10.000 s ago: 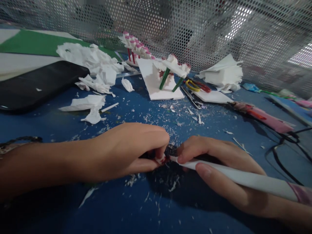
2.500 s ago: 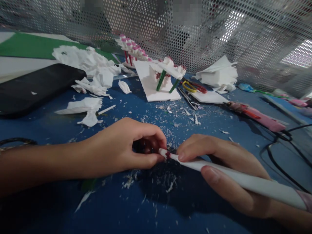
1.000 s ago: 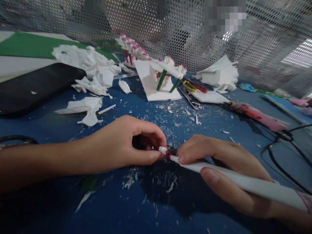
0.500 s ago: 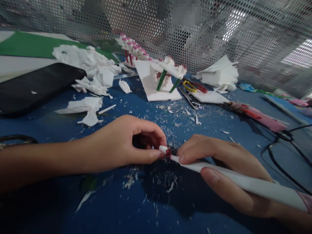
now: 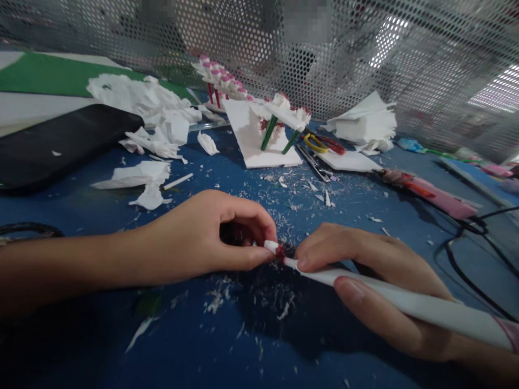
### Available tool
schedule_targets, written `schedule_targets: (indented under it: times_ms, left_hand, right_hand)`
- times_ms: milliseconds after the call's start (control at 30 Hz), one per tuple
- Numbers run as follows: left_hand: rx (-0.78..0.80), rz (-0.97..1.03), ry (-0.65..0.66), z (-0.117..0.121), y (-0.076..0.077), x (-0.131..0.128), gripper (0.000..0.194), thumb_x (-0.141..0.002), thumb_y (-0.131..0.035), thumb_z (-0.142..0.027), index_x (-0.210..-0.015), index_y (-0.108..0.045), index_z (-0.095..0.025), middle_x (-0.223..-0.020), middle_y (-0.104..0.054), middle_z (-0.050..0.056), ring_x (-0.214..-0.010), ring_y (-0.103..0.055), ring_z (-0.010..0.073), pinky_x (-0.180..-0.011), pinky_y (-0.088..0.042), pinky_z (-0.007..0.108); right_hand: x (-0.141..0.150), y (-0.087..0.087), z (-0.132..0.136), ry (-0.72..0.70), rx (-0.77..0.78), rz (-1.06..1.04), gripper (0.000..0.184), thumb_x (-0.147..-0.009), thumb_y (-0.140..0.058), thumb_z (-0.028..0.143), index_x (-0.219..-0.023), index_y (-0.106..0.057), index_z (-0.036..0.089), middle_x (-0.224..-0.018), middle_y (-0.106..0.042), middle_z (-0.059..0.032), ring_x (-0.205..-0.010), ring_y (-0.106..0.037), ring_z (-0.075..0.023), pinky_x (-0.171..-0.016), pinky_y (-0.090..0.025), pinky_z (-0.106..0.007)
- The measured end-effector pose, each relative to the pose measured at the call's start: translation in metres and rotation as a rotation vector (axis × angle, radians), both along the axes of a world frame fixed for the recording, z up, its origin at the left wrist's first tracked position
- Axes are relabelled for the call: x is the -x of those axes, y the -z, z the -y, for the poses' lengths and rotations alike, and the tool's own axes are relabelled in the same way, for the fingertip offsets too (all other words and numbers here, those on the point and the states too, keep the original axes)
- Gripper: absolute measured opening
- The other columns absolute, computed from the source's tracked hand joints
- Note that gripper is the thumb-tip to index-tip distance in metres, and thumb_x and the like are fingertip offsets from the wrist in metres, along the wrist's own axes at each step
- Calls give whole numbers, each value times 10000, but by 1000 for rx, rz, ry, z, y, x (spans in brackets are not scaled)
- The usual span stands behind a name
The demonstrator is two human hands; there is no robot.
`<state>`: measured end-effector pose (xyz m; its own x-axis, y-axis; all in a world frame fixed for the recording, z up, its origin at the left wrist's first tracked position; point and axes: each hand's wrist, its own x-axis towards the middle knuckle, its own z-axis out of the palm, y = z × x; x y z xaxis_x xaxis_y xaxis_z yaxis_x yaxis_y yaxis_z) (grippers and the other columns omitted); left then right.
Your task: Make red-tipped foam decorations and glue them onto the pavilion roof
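Observation:
Thumb and fingertips of my left hand (image 5: 214,232) pinch a small white piece (image 5: 271,246) with a dark red end, which faces right. My right hand (image 5: 377,259) grips a long white pen-shaped tool (image 5: 409,302) with a pink band near its back. The tool's narrow pinkish tip lies right beside the red end; whether they touch I cannot tell. Fine white shavings (image 5: 284,310) are scattered on the blue table (image 5: 182,340) around both hands.
A white board (image 5: 259,159) carries white-and-red pieces on green sticks. Behind stand pink-topped pieces (image 5: 221,75). Yellow-and-red-handled pliers (image 5: 316,143), crumpled tissues (image 5: 141,100), a black phone (image 5: 68,143), and a pink-handled corded tool (image 5: 441,197) lie around. A perforated metal screen (image 5: 259,48) rises behind.
Hardly anything differs. The small piece has turned slightly in my left fingers, and both hands keep almost the same place.

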<state>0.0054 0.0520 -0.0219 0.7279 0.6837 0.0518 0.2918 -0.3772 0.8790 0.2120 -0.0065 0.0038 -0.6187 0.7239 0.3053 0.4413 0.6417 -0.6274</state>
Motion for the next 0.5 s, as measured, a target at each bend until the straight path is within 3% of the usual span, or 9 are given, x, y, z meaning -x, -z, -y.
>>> schedule_targets:
  times_ms: [500]
  left_hand:
    - [89, 55, -15, 1, -4, 0, 17, -717, -649, -194, -729, -660, -189, -660, -679, -51, -610, -593, 83, -569, -440, 132]
  right_hand:
    - [-3, 7, 0, -8, -1, -55, 206, -795, -457, 91, -942, -568, 182, -850, -662, -23, -786, -617, -94, -702, -478, -195]
